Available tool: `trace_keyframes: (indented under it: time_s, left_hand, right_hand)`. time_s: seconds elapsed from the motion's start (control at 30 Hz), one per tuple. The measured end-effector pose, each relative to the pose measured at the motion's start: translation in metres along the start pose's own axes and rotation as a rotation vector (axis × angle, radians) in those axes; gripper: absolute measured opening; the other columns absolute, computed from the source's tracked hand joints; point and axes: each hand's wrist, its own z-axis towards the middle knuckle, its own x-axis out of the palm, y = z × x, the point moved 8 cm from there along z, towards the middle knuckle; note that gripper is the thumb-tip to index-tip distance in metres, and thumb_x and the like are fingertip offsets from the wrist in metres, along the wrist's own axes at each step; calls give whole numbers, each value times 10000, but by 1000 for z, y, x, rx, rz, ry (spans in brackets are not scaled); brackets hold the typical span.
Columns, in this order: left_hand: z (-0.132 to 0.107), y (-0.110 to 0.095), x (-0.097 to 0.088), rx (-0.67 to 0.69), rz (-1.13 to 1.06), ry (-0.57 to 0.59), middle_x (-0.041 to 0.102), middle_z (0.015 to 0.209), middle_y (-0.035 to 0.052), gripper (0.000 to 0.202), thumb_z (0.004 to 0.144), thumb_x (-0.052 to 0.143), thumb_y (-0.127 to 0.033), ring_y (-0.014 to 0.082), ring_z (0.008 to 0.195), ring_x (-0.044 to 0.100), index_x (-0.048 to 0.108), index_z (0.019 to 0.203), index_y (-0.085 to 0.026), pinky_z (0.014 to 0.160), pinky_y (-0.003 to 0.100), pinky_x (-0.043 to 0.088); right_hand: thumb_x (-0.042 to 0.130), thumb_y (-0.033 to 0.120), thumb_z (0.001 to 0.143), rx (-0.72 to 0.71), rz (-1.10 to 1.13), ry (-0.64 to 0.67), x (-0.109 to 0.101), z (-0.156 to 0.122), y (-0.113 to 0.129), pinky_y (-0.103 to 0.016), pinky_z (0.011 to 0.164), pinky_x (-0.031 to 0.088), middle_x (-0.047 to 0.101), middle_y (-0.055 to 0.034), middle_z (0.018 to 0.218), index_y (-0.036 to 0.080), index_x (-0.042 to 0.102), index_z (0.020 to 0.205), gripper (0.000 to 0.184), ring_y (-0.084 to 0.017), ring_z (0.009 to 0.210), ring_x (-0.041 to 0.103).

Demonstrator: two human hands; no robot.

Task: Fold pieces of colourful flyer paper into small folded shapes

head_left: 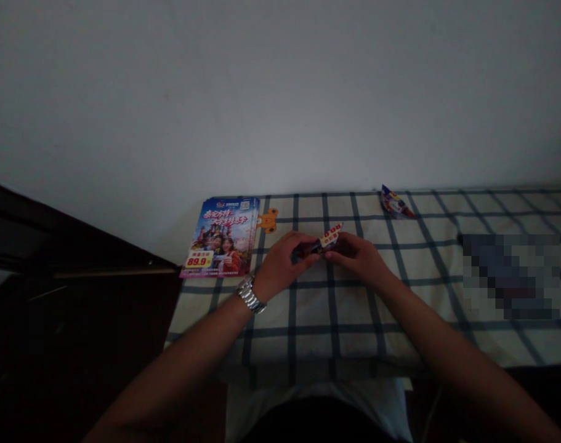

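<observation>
A folded paper flyer (329, 239) with red numerals on a pale patch is pinched between both my hands, just over the checked cloth. My left hand (284, 261), with a metal watch at the wrist, is closed on its left side. My right hand (356, 257) grips the right side with thumb and fingers. Left of my hands lies a stack of printed flyers (222, 237), blue at the top and marked 89.9. Farther back to the right sits another folded flyer (395, 203), pointed at its ends.
The checked tablecloth (308, 320) covers the table, which meets a pale wall (280, 98) behind. A brown bear figure (267, 220) shows beside the stack. A blurred-out dark object (511, 277) lies at right. Dark furniture (53, 246) stands at left.
</observation>
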Motion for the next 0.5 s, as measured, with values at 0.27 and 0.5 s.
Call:
trace_keyframes:
  time_s: [0.27, 0.5]
  left_hand:
    - [-2, 0, 4, -20, -50, 11, 671, 1064, 46, 298, 926, 717, -380, 190, 950, 645, 667, 1178, -229, 848, 339, 544]
    - [-2, 6, 6, -61, -153, 25, 690, 1071, 60, 346, 911, 731, -412, 196, 946, 681, 676, 1193, -219, 866, 354, 576]
  right_hand:
    - [828, 416, 803, 14, 63, -4, 6, -2, -1, -393, 932, 593, 774, -47, 1052, 226, 701, 1066, 349, -247, 988, 734]
    - [825, 399, 807, 12, 58, -14, 5, -2, 1, -390, 928, 591, 773, -41, 1029, 226, 699, 1045, 320, -243, 981, 734]
